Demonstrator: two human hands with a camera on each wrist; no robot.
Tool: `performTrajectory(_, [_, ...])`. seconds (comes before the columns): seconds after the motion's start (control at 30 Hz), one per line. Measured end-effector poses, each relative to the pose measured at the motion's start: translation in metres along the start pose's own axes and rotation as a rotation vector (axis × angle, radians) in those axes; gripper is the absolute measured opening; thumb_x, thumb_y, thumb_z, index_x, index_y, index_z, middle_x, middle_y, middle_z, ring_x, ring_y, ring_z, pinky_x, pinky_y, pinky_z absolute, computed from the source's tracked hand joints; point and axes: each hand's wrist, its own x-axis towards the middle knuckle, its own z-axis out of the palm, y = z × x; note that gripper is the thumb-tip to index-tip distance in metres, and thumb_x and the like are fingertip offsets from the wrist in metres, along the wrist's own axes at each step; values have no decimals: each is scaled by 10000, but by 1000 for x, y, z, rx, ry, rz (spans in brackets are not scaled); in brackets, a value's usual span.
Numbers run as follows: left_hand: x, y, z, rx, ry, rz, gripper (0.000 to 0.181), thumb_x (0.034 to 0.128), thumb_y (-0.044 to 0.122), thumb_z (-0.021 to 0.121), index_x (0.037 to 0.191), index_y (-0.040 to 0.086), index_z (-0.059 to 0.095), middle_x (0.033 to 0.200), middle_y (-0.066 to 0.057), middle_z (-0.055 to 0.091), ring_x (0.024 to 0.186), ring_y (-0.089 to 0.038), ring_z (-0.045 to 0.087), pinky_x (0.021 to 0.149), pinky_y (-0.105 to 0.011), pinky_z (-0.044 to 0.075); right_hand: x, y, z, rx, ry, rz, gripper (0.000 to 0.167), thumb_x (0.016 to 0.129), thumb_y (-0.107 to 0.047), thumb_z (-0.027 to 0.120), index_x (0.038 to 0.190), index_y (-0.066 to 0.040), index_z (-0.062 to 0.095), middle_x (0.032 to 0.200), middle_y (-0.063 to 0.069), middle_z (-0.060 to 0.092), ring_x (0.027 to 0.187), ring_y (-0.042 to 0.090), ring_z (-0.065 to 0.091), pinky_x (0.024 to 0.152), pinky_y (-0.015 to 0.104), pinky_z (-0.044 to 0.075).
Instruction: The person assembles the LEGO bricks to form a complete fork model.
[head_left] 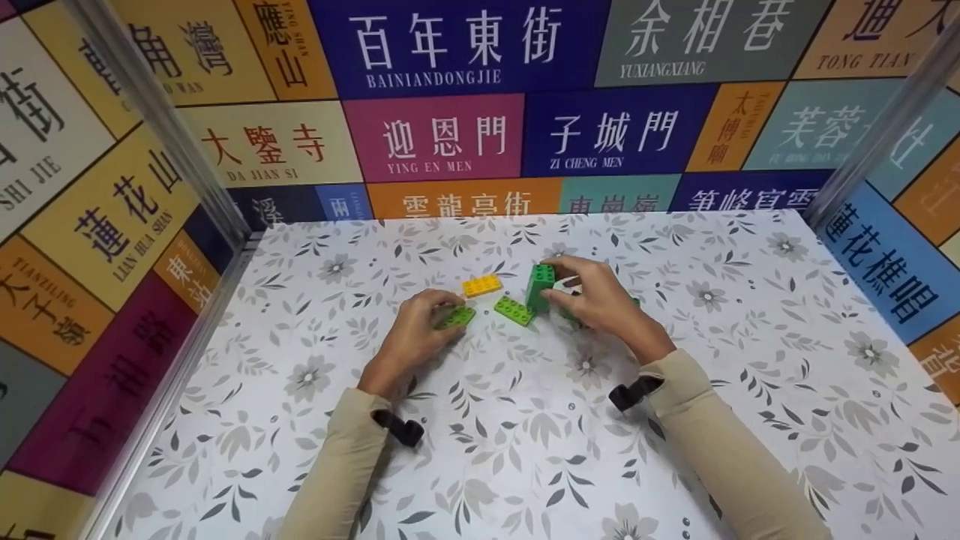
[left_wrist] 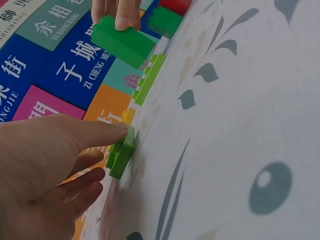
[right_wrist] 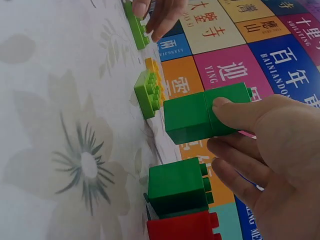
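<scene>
My right hand (head_left: pixel 604 300) grips a tower of two stacked green toy building blocks (head_left: pixel 537 289), thumb on one side and fingers on the other. In the right wrist view, the tower (right_wrist: pixel 200 112) appears held above the table. My left hand (head_left: pixel 412 334) has its thumb and fingers around a flat light green brick (head_left: pixel 456 318), the thumb touching its end in the left wrist view (left_wrist: pixel 122 155). Between the hands lies a second flat light green brick (head_left: pixel 514 310), studs up. Behind it is a flat yellow brick (head_left: pixel 481 285).
Beside the right hand stand another green block (right_wrist: pixel 177 185) and a red block (right_wrist: pixel 182 227), largely hidden by that hand in the head view. A floral-patterned table (head_left: pixel 480 450) lies below. Panels with street names (head_left: pixel 442 135) rise behind it and at both sides.
</scene>
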Motion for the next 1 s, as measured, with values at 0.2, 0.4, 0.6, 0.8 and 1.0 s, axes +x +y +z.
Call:
performTrajectory(0.2, [-1,0,-2,49,-19,-37,395,933,137,868,1305,81,748,1297,-147,743,1113,-273,740,1000,-449,613,12,4,5,-33,14,49,501,1018,-204,783,1485,-99,634,1328,118,750,1225,316,723,1077,504,589])
performTrajectory(0.4, [1,1,-4,19,-41,-99,372,936,142,865,1290,112,754,1264,-86,758,1053,-220,749,979,-425,621,16,4,9,-42,-31,86,494,1020,-218,782,1485,-133,638,1310,88,752,1234,312,724,1086,502,587])
performTrajectory(0.6, [3,4,-1,42,-54,-117,358,944,155,857,1286,119,756,1256,-54,758,1069,-202,727,989,-411,605,14,3,6,-90,-31,92,654,1008,-315,797,1590,-171,536,1508,119,643,1390,351,623,1161,565,519])
performTrajectory(0.8, [1,5,1,62,-37,-132,364,928,151,870,1275,118,765,1225,-51,765,1062,-193,714,982,-401,598,1,-8,10,-135,101,44,726,944,-399,860,1555,-165,545,1557,102,567,1476,332,495,1228,575,430])
performTrajectory(1.0, [0,4,1,66,-16,-134,386,912,161,887,1276,119,767,1212,-42,770,1057,-191,718,979,-401,599,-10,-23,23,-133,128,-77,337,953,-254,861,1218,-87,734,1203,105,727,1141,341,687,978,503,588])
